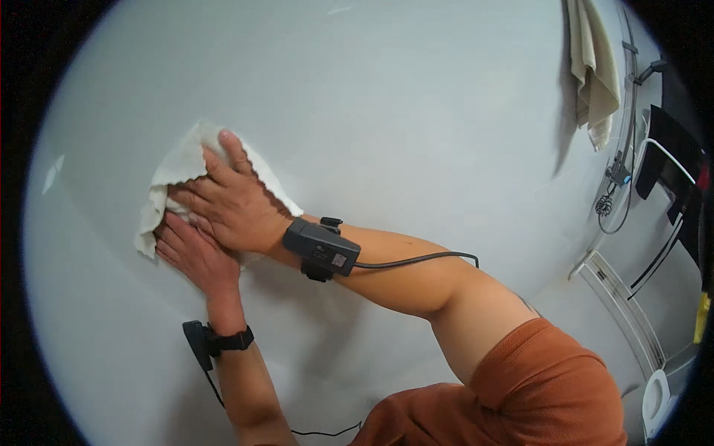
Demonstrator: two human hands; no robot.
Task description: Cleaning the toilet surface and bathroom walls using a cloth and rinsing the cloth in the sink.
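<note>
A white cloth (187,153) with a dark wavy edge lies spread against a smooth pale grey surface (401,139). My right hand (237,203) presses on it, palm down, one finger stretched out towards its top corner. Just below, my left hand (198,253) holds the cloth's lower left part, the two hands touching. Folds of the cloth hide some of the fingertips. Each wrist carries a strapped black device with a cable, the right device (323,248) and the left device (198,343).
A beige towel (594,78) hangs at the upper right. Beside it run dark cables (633,111) and a coiled cord (604,204). Lower down are a white slotted frame (622,306) and a white oval object (655,398). Something yellow (701,318) shows at the right rim.
</note>
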